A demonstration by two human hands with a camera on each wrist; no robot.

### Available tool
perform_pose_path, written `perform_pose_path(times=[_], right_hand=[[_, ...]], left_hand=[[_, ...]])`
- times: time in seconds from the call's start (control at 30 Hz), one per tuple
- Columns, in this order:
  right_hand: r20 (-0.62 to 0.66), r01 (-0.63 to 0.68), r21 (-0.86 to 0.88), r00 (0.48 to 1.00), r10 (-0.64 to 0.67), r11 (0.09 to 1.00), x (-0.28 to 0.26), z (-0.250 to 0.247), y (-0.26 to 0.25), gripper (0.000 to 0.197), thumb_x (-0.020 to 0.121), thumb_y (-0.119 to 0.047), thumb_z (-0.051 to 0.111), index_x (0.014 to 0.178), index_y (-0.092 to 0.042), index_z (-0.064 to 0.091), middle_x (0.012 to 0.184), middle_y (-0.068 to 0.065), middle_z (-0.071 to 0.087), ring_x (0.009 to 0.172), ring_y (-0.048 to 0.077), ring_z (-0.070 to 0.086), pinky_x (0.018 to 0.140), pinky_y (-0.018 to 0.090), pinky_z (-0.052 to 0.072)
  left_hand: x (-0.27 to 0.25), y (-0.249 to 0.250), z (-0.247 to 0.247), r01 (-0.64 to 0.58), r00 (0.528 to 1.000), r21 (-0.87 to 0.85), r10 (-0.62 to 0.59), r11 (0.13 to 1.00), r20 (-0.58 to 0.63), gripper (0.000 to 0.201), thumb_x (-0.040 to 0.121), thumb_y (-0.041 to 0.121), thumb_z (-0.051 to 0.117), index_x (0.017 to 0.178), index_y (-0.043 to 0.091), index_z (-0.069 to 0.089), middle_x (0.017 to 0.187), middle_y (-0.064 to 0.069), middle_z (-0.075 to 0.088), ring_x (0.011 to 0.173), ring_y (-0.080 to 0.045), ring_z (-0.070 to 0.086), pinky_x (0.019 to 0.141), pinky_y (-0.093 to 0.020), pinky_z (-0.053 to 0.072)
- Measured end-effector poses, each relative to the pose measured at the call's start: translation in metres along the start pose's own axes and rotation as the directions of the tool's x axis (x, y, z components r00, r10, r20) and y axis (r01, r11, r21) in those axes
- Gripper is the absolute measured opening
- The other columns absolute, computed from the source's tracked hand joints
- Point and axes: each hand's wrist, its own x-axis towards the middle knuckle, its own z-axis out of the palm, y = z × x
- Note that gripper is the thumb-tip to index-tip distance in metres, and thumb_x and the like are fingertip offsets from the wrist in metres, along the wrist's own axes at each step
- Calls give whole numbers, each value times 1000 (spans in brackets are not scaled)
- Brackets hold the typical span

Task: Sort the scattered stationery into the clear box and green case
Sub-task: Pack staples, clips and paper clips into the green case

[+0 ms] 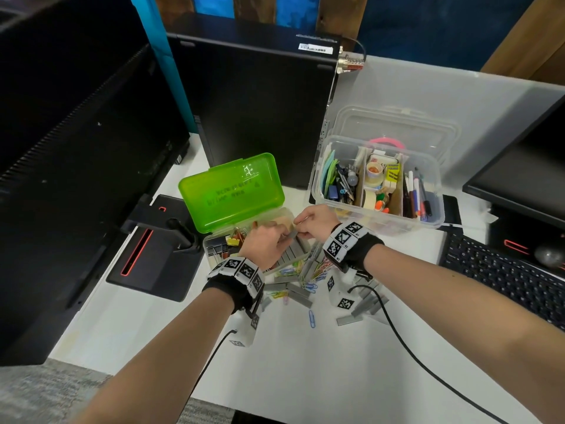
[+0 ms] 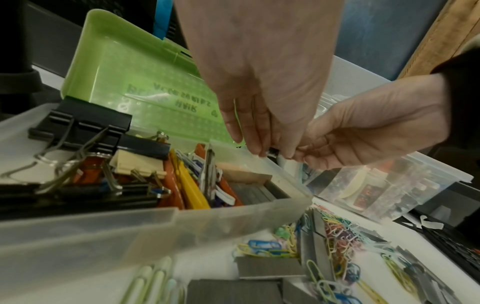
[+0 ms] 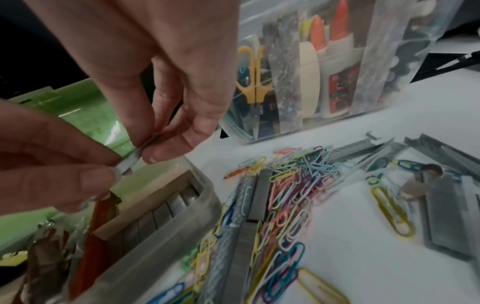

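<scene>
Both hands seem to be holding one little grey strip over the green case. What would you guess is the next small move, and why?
Probably lower the staple strip into the case beside the grey strips already lined up there, then let go. The left hand and right hand pinch it just above the open green case, and more loose staples and paper clips lie on the desk.

Both forearms were bare, each wrist wrapped in a black band [image 1: 227,290] topped by white blocks printed with black square markers [image 1: 342,238], with a thin black cable [image 1: 406,350] trailing back from under each wrist toward the body.
</scene>
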Motion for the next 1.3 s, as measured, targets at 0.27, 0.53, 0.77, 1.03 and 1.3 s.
perform_pose_path(times=[0.27, 0.53, 0.77, 1.03, 1.3], right_hand=[[166, 297, -545, 955, -246, 784, 5, -5, -14, 25, 84, 4, 51, 84, -12, 70, 83, 3, 65, 76, 14, 55, 73, 26, 47], [207, 308, -559, 951, -230, 770, 7, -4, -21, 28, 84, 5, 47, 84, -9, 72, 80, 1, 63, 77, 14, 55, 72, 22, 41], [155, 297, -521, 955, -253, 800, 6, -10, -12, 28, 80, 6, 49, 82, -13, 69, 81, 0, 63, 76, 16, 56, 72, 28, 46], [51, 328, -373, 941, -334, 868, -18, -21, 13, 21, 83, 5, 54, 88, -10, 68, 81, -1, 58, 76, 14, 55, 67, 17, 41], [-73, 291, -269, 944, -320, 918, -32, -41, 22, 18, 86, 1, 57, 96, -9, 68, 85, -1, 58, 78, 10, 52, 67, 12, 40]], left_hand=[[-5, -4, 5, -147, 982, 420, 82, 896, 170, 41, 99, 30, 36, 139, 41, 37, 137, -8, 33, 126, -27, 32, 106, -48, 28], [-2, -3, 8, -102, 980, 358, 33, 928, 194, 35, 98, 35, 44, 132, 38, 50, 137, -7, 35, 129, -27, 29, 112, -51, 20], [9, 5, 12, -43, 984, 355, -22, 934, 177, 25, 91, 35, 51, 109, 21, 57, 126, -9, 37, 120, -28, 32, 106, -50, 28], [22, 19, 24, -14, 985, 514, -77, 858, 154, 33, 87, 33, 56, 114, 14, 58, 122, -9, 40, 114, -28, 36, 95, -42, 33], [20, 23, 3, 15, 994, 274, -43, 962, 96, 15, 87, 33, 54, 90, 24, 65, 119, -2, 46, 116, -24, 35, 101, -43, 30]])
